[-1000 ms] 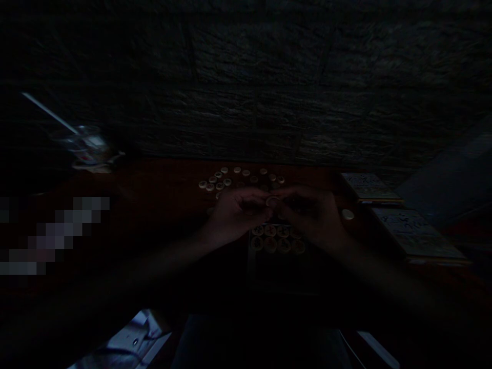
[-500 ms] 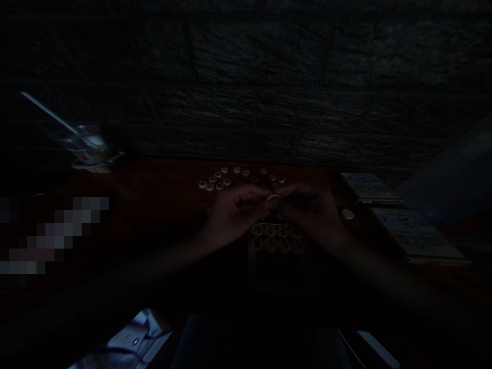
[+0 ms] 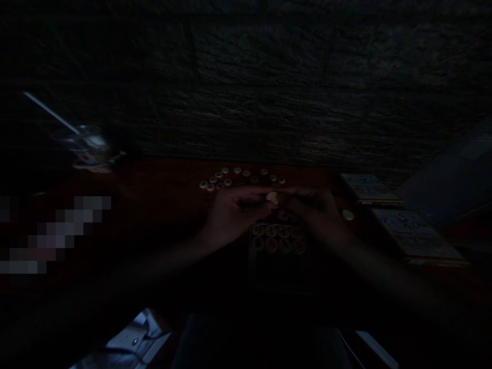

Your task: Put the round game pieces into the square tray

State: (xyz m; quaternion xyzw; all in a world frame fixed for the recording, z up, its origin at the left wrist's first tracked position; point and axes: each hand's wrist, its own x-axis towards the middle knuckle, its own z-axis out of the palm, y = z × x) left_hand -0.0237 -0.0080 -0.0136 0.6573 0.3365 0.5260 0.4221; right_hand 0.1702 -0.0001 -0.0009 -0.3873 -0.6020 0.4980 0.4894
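Between the fingertips of both my hands is one round, pale xiangqi piece (image 3: 272, 197), its flat side turned partly toward me. My left hand (image 3: 230, 212) pinches it from the left, and my right hand (image 3: 317, 212) from the right. Just below the hands lies a dark, shallow box or tray (image 3: 282, 274). Two rows of marked xiangqi pieces (image 3: 271, 244) fill its far part; my right hand hangs over their right end. Beyond my hands, loose xiangqi pieces (image 3: 212, 180) are scattered on the brown table (image 3: 165, 179). Deep shadow hides much detail.
A single pale piece (image 3: 348, 215) lies right of my right hand. Farther right are two flat boxes with printed tops (image 3: 418, 233). A clear cup with a straw (image 3: 90, 146) stands at far left. A stone-block wall (image 3: 253, 102) rises behind the table.
The held piece has turned from nearly edge-on to showing its flat face. Both hands have stayed in about the same place, with the fingers shifted slightly around it.
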